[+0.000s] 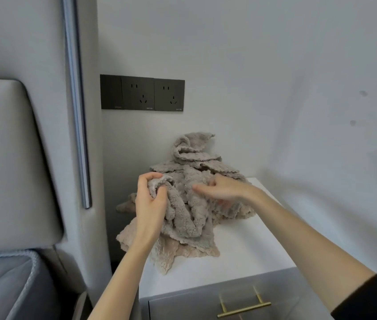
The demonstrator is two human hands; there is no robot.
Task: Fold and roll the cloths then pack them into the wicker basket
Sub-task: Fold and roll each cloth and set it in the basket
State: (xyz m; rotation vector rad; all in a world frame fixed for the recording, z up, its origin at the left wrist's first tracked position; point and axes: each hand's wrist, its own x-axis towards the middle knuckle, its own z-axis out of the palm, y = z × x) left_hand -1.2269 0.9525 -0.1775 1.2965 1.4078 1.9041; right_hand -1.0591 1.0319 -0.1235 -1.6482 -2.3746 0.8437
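I see the cloths heaped on the white worktop; my left hand clutches a grey fold, my right hand lies loosely curled on top.

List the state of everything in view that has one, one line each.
Grey cloth: crumpled, unfolded, on top of the pile.
Beige cloth: crumpled, under the grey one, partly hanging off the nightstand edge.
Left hand: closed on a bunch of grey cloth.
Right hand: on the grey cloth, grip unclear.
Drawer: shut.
Sockets: nothing plugged in.
Basket: not in view.
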